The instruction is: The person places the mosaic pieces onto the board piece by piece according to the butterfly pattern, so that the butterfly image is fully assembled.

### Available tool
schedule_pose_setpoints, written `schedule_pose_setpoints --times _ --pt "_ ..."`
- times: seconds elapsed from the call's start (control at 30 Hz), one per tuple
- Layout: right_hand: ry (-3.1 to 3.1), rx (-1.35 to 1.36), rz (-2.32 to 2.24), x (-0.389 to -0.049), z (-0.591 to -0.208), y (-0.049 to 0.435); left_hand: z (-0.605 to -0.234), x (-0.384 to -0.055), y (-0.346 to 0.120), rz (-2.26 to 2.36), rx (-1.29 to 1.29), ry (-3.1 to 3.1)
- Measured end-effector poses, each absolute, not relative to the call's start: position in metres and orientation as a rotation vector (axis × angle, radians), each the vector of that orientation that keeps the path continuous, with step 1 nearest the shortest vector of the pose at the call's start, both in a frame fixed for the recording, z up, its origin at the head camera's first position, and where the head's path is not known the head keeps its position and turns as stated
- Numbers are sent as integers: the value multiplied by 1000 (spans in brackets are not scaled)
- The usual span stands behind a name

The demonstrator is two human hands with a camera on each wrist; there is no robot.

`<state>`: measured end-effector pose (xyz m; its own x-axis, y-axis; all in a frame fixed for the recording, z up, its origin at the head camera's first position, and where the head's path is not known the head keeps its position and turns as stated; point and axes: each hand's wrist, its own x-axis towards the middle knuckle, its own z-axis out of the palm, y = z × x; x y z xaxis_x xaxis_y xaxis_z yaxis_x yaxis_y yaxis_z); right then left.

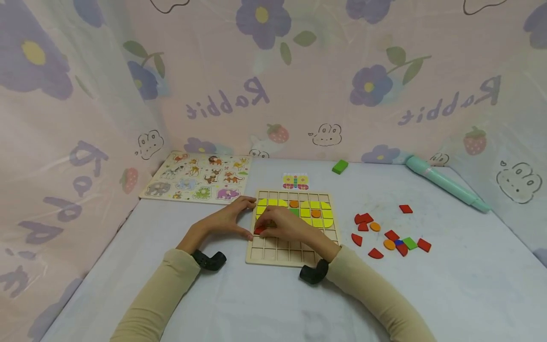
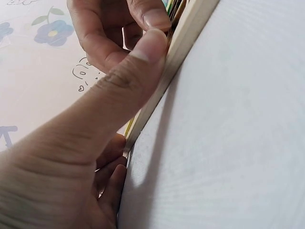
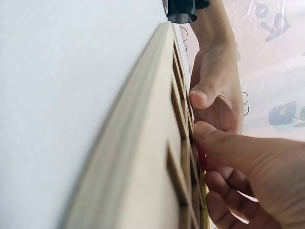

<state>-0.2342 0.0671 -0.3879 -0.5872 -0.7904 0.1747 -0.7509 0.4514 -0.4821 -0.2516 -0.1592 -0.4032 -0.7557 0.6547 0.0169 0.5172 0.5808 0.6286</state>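
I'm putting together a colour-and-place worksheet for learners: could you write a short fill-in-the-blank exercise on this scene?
1. The colour of the piece that the right hand pinches is ____.
2. In the head view, the loose pieces lie to the ____ of the gridded board.
3. The small block near the back curtain is coloured ____.
4. The puzzle board at the back left pictures various ____.

Missing words: red; right; green; animals.

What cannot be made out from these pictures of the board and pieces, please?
- Head view: some squares of the board, hidden by the right hand.
- Head view: the full outline of the red piece being pinched, covered by that hand.
- Head view: the butterfly picture's fine detail, too small.
- Left wrist view: most of the board's top, hidden by the steep angle and left hand.
- Head view: both sleeves, cut off by the bottom edge.
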Motion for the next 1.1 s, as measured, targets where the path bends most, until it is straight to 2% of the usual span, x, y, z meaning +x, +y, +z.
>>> schedule_pose_setpoints --times 0.8,0.93,1.1 --pt "2554 -1381 -894 -236 -389 70 -402 -251 -158 930 966 2587" --pt "2612 -1344 -920 -238 -384 84 -403 -251 -158 924 973 2588" --pt "2724 -1310 -1013 -243 -376 124 -402 -251 -158 925 985 2591"
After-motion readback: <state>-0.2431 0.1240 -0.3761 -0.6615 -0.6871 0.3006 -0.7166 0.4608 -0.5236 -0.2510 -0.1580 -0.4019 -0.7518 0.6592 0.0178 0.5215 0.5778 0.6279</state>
